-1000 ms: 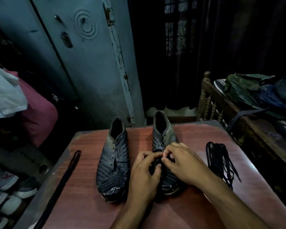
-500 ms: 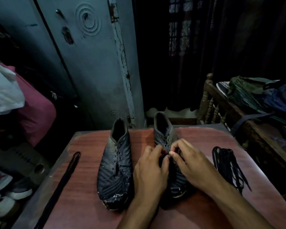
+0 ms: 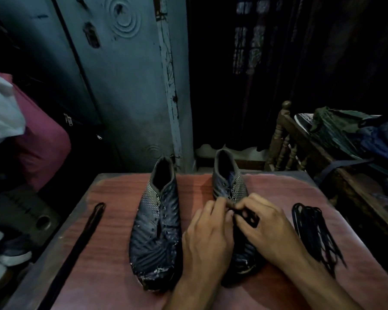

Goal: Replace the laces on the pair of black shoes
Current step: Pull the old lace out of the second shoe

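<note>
I see both hands over the right shoe (image 3: pixel 230 186) on the reddish surface (image 3: pixel 112 253), covering its front half, with only its heel and collar showing beyond the fingers. My left hand (image 3: pixel 207 238) lies on the shoe's inner side, fingers curled toward the eyelets; my right hand (image 3: pixel 269 229) comes in from the outer side and pinches a dark lace (image 3: pixel 248 217) at the middle of the shoe. Whether the left fingertips also hold that lace I cannot tell. The left shoe (image 3: pixel 156 231) stands just beside the left hand, unlaced. A bundle of black laces (image 3: pixel 315 233) lies near the right wrist, and one long lace (image 3: pixel 76 247) lies well apart, left of the shoes.
</note>
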### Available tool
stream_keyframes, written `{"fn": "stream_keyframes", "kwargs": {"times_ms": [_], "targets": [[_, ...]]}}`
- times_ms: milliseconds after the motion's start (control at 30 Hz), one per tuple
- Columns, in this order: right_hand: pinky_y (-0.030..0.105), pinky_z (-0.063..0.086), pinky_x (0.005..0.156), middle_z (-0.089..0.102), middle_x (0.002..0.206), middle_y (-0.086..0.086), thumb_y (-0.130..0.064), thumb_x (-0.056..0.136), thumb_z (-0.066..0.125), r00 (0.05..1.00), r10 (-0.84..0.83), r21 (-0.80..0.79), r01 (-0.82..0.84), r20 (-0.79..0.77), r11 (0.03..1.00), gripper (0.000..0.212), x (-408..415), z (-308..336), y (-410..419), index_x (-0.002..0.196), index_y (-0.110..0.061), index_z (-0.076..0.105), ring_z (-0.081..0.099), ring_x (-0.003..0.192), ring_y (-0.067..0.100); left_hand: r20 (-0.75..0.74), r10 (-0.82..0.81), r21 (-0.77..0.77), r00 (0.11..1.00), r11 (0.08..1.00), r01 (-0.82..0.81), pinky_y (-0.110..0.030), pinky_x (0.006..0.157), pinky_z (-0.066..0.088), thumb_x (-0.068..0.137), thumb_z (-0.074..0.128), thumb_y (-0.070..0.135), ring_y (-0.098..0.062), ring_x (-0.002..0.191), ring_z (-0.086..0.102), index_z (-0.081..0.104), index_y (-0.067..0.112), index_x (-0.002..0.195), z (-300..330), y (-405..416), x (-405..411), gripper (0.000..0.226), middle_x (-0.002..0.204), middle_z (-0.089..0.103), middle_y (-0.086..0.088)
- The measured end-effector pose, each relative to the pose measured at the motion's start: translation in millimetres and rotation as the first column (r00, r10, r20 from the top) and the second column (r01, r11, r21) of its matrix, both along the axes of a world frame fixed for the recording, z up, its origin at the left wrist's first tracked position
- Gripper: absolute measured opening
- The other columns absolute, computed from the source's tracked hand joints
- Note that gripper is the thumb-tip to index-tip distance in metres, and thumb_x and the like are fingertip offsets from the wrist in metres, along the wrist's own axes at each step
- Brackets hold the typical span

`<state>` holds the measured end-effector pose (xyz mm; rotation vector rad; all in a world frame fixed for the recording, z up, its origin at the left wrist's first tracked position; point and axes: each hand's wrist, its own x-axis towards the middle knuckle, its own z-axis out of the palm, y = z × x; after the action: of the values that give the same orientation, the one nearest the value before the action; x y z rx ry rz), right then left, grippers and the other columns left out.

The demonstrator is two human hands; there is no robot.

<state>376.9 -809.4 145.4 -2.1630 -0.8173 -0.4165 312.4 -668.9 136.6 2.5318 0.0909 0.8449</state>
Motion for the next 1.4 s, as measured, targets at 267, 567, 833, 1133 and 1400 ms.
{"fn": "stream_keyframes", "kwargs": {"times_ms": [267, 567, 833, 1133, 1400], "targets": [[0.036, 0.045, 0.072, 0.061, 0.091, -0.011, -0.035, 0.098, 0.052, 0.944, -0.170, -0.063, 0.195, 0.283, 0.979, 0.017, -11, 6, 4, 0.098, -0.023, 0.064, 0.054, 0.083, 0.016, -0.086, -0.033, -0.115, 0.996, 0.993, 0.023, -0.038, 0.075, 0.051, 0.097, 0.058, 0.046, -0.016, 0.097, 0.062, 0.052, 0.038, 0.116, -4, -1, -2, 0.022, 0.109, 0.056, 0.014], [0.030, 0.048, 0.071, 0.052, 0.083, -0.014, -0.022, 0.087, 0.074, 0.987, -0.159, -0.034, 0.160, 0.024, 0.987, 0.014, -25, -11, 2, 0.088, -0.024, 0.060, 0.053, 0.078, 0.010, -0.039, -0.101, -0.126, 0.994, 0.987, 0.095, -0.041, 0.074, 0.049, 0.102, 0.043, 0.041, -0.024, 0.089, 0.062, 0.049, 0.031, 0.102, -4, 5, -2, 0.011, 0.099, 0.056, 0.006], [0.027, 0.047, 0.077, 0.053, 0.090, -0.016, -0.026, 0.075, 0.080, 0.976, -0.219, -0.081, 0.218, -0.015, 0.973, 0.017, -32, -15, -3, 0.086, -0.029, 0.067, 0.053, 0.091, 0.011, -0.148, -0.163, -0.183, 0.976, 0.974, 0.135, -0.034, 0.073, 0.044, 0.101, 0.031, 0.050, -0.015, 0.099, 0.059, 0.045, 0.037, 0.116, -2, -11, -29, 0.024, 0.112, 0.048, 0.014], [0.031, 0.043, 0.068, 0.050, 0.086, -0.011, -0.039, 0.085, 0.046, 0.972, -0.204, -0.203, 0.225, 0.119, 0.953, 0.018, -33, -14, -5, 0.086, -0.026, 0.058, 0.047, 0.084, 0.015, -0.100, -0.237, -0.281, 0.966, 0.938, 0.201, -0.027, 0.080, 0.048, 0.089, 0.043, 0.050, 0.001, 0.100, 0.056, 0.054, 0.037, 0.112, -3, -8, -37, 0.029, 0.112, 0.048, 0.021], [0.020, 0.040, 0.084, 0.066, 0.084, -0.016, -0.053, 0.090, 0.067, 0.946, 0.075, 0.050, -0.063, -0.314, 0.997, 0.021, -26, 0, -21, 0.078, -0.036, 0.072, 0.053, 0.099, 0.007, -0.086, -0.230, -0.523, 0.969, 0.838, 0.153, -0.010, 0.079, 0.040, 0.102, 0.060, 0.026, 0.000, 0.094, 0.061, 0.074, 0.032, 0.091, -8, 1, -25, 0.020, 0.092, 0.064, 0.014]]}}
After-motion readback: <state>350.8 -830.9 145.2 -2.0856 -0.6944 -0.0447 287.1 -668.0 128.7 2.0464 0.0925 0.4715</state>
